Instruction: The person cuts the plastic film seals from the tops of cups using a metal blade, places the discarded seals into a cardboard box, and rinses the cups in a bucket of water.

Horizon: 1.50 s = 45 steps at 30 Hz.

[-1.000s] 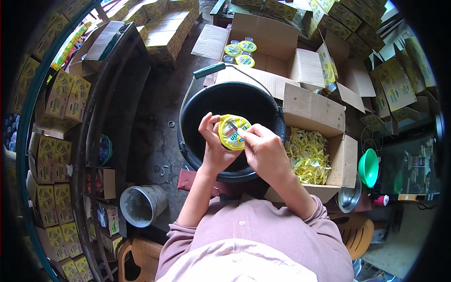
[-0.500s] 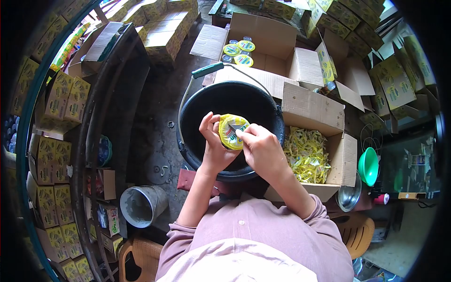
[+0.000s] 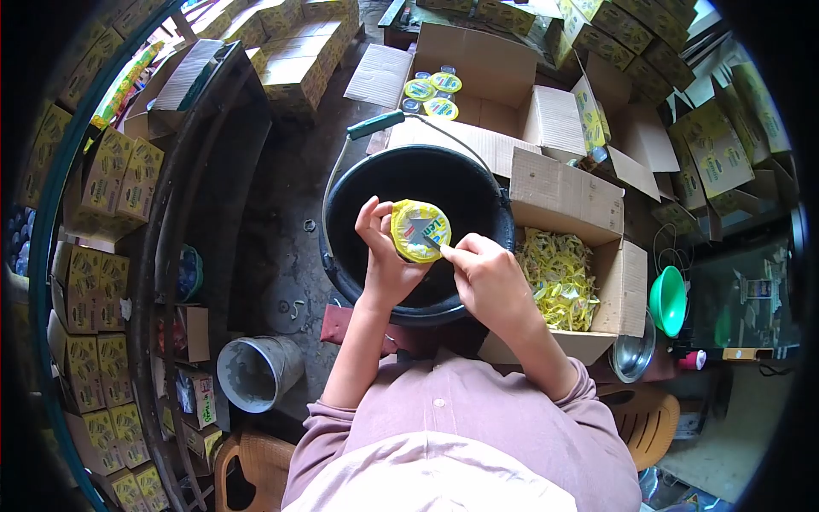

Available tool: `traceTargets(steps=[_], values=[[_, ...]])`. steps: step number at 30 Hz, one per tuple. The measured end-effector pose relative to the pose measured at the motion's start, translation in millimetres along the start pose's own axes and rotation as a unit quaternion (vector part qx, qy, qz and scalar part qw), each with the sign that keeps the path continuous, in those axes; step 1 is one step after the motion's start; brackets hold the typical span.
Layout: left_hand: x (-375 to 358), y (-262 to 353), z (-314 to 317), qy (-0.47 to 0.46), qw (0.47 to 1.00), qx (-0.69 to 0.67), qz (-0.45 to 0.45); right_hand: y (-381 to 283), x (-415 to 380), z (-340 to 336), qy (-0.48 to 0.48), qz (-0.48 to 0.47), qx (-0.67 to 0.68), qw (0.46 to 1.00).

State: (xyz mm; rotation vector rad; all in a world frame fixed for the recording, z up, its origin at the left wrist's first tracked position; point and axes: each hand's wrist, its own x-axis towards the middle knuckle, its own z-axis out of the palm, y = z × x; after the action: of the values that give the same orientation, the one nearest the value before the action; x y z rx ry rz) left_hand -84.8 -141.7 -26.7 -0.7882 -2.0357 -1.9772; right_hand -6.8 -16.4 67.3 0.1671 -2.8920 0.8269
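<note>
My left hand (image 3: pixel 386 271) grips a plastic cup (image 3: pixel 411 213) with a printed yellow, white and green film lid, tilted towards me over a black bucket (image 3: pixel 341 282). Its fingers wrap the cup's left side and underside. My right hand (image 3: pixel 490 280) is closed at the cup's lower right, pinching a small knife (image 3: pixel 424 232). The grey pointed blade lies across the lid; the handle is hidden in my fingers. Inside the bucket it is too dark to make out any contents.
Right of the bucket, a carton (image 3: pixel 633 286) holds yellow film scraps (image 3: pixel 559 282). Beyond it, an open carton (image 3: pixel 478 64) contains several lidded cups (image 3: pixel 439 108). The bucket's handle (image 3: pixel 375 125) stands raised. A grey pail (image 3: pixel 256 375) is at left, a green bowl (image 3: pixel 668 302) at right.
The cup has turned and shifted slightly left and down in my left hand. My right hand has drawn back to the lower right, so more of the lid and blade shows.
</note>
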Motion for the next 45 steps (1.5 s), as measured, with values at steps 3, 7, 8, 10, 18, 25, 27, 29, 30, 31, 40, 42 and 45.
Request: traceTargets(steps=[3,7,8,10,18,25,27,29,30,31,40,42,45], values=[[-0.1,1.8,-0.5,-0.001,1.0,0.004,0.002,-0.3,-6.1,-3.8,-0.001,0.006,0.013,1.0],[-1.1,1.6,1.7,-0.01,1.0,0.014,0.002,4.6,-16.2,-5.9,0.014,0.01,0.023,1.0],[-1.4,1.6,1.9,-0.013,1.0,0.014,0.002,5.5,-19.7,-7.9,0.013,0.016,0.027,0.999],[-0.5,1.6,1.8,-0.018,1.0,0.016,0.003,6.9,-26.6,-14.0,0.013,0.026,0.033,0.999],[12.9,14.1,-0.8,-0.148,0.98,0.124,-0.048,40.0,-58.4,-24.5,0.122,0.114,0.155,0.974],[33.7,-0.4,6.4,-0.379,0.848,0.369,-0.043,61.8,-88.0,-24.4,0.176,0.178,0.155,0.956],[34.8,-7.7,10.4,-0.416,0.809,0.415,-0.027,64.9,-93.1,-22.6,0.179,0.186,0.153,0.954],[31.4,-21.1,13.2,-0.428,0.781,0.455,0.01,65.6,-95.7,-20.8,0.185,0.183,0.159,0.952],[28.9,-26.7,14.3,-0.431,0.764,0.48,0.021,65.1,-96.8,-19.7,0.188,0.182,0.162,0.951],[26.9,-31.7,15.4,-0.433,0.746,0.505,0.032,64.7,-97.6,-18.8,0.188,0.182,0.163,0.951],[23.3,-43.3,28.4,-0.465,0.623,0.627,0.05,65.9,-99.9,-15.6,0.186,0.181,0.165,0.952],[24.6,-39.9,31.1,-0.474,0.608,0.636,0.039,65.2,-99.5,-15.7,0.188,0.183,0.167,0.95],[26.4,-41.0,32.8,-0.471,0.601,0.645,0.03,63.0,-98.5,-16.8,0.189,0.19,0.167,0.949]])
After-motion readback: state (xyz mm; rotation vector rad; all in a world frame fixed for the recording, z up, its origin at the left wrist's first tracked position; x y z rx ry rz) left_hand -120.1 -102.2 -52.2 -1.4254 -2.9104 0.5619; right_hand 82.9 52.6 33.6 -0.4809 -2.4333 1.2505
